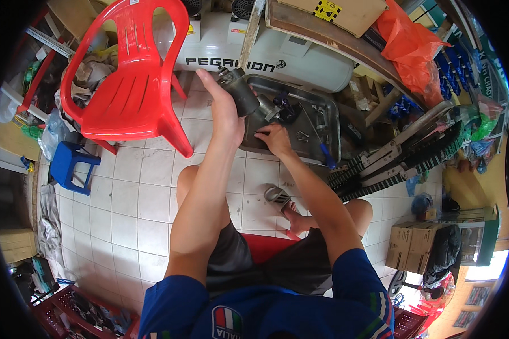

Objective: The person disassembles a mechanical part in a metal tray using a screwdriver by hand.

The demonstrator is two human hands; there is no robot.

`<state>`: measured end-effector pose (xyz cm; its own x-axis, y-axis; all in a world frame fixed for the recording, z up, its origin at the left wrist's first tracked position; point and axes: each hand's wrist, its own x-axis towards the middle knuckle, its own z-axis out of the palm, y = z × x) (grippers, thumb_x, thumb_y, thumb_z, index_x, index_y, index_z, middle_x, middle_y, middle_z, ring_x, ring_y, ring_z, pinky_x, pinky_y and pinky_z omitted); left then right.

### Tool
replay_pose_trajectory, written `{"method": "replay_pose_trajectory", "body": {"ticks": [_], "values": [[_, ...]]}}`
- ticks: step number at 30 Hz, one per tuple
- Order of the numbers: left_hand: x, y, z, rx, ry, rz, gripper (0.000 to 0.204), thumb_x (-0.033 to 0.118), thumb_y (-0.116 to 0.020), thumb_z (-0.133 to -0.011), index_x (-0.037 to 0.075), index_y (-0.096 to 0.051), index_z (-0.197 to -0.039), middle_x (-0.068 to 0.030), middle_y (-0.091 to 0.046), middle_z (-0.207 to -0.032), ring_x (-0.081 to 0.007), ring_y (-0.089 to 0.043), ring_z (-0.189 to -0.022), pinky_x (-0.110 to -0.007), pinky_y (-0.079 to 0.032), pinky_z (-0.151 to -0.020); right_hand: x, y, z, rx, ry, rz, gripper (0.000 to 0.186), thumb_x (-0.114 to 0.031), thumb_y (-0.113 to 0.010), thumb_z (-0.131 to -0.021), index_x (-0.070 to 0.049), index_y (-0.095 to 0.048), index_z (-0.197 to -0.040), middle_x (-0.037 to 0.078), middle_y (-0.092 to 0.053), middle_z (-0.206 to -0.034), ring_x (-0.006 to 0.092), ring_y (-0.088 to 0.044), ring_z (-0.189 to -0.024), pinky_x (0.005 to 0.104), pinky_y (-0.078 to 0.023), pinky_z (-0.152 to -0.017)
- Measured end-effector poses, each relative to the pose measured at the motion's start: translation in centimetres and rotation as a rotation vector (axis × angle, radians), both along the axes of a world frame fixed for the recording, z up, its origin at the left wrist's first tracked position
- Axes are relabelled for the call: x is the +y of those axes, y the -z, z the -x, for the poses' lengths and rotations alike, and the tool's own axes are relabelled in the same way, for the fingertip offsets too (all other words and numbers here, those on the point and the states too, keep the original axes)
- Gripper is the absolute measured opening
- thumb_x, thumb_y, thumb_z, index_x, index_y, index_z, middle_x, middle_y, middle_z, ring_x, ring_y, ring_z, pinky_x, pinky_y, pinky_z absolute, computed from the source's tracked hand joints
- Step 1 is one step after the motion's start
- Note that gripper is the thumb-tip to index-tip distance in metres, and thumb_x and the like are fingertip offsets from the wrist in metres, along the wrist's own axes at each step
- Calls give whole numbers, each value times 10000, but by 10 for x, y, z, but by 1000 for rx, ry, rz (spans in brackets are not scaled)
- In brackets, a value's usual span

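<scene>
Holding the dark cylinder (243,97) in your left hand (226,113), you have it raised at the left side of the metal tray (337,125), tilted. Your left fingers are wrapped around it, mostly hidden behind it, with the thumb pointing up along the near side. A silver metal part (267,107) sits at its lower right end (whether the two are joined, you cannot tell from here). Your right hand (277,140) is just below that part, over the tray, its fingers bent and pointing left; whether they pinch anything cannot be told. Inside the tray, small metal pieces (302,136) lie to the right of that hand, and a screwdriver (328,157) leans with its blue handle over the near edge. A red chair (124,104) stands to your left, near a blue stool (70,166).
</scene>
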<state>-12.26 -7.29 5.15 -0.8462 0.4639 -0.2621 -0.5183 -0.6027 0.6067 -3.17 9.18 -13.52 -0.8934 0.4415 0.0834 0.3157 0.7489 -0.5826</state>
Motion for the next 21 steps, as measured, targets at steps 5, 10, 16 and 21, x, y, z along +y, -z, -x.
{"method": "replay_pose_trajectory", "body": {"ticks": [5,10,16,21], "values": [[0,0,0,0,2,-7,931,857,-258,-878,11,-627,-1001,-82,-634,-826,-196,-613,-778,-315,-506,-763,3,1,0,-41,5,12,281,-329,-829,-740,-135,-795,-940,143,-700,-967,332,-666,-948,420,-514,-873],[1,3,1,24,35,7,928,904,-267,-830,48,-584,-1000,-100,-620,-829,-228,-600,-804,-351,-477,-770,8,-10,-4,-26,-35,136,299,-270,-832,-759,-89,-780,-991,147,-713,-969,273,-696,-869,363,-542,-802],[6,7,0,25,49,14,939,906,-243,-831,46,-583,-993,-101,-622,-821,-233,-598,-797,-360,-479,-774,31,-47,-19,123,11,182,264,-197,-795,-821,-11,-731,-997,125,-725,-895,195,-690,-773,325,-542,-729],[12,13,-5,-12,74,35,964,919,-240,-816,37,-580,-1005,-116,-617,-865,-255,-598,-824,-410,-481,-834,59,-83,-44,50,130,280,259,-250,-732,-904,5,-693,-896,113,-712,-833,199,-656,-661,330,-523,-687]]}}
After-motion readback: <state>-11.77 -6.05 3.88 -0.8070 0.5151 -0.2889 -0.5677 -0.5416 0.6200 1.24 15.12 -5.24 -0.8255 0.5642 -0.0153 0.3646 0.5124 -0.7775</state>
